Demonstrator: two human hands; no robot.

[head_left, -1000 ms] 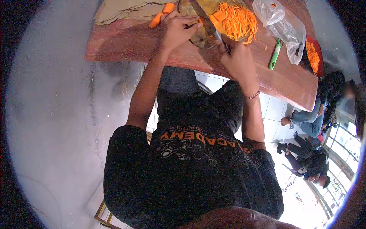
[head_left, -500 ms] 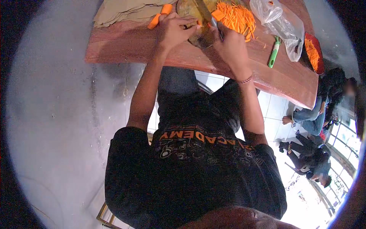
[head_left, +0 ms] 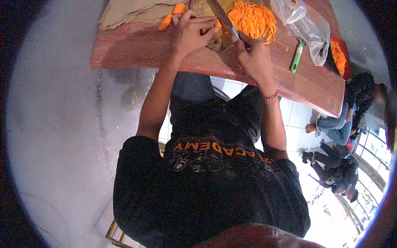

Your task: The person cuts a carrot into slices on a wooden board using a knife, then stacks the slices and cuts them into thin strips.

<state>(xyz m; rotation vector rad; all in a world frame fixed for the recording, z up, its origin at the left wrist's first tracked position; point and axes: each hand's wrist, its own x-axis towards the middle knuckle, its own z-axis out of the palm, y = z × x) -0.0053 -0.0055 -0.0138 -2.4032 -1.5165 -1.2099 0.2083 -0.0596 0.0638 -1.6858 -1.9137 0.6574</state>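
Observation:
My right hand (head_left: 257,57) is closed around the handle of a knife (head_left: 223,17), whose blade slants up and to the left over a round wooden cutting board (head_left: 202,7). My left hand (head_left: 193,35) pinches a small piece of carrot (head_left: 218,25) at its fingertips, just left of the blade. A heap of carrot strips (head_left: 256,20) lies right of the knife, with a larger carrot chunk (head_left: 234,16) at its near edge. Beside my left hand are cut carrot lengths (head_left: 165,22) on the table.
The reddish wooden table (head_left: 128,51) carries brown paper sheets (head_left: 132,14) at the left. On the right are a green-handled peeler (head_left: 297,57), a clear plastic bag (head_left: 306,25) and a red tray (head_left: 348,71) with carrot shreds. Two people (head_left: 337,175) sit beyond the table.
My right hand has moved slightly right with the knife, and the blade has shifted away from the left fingertips. My left hand has barely moved; its fingers are a little straighter.

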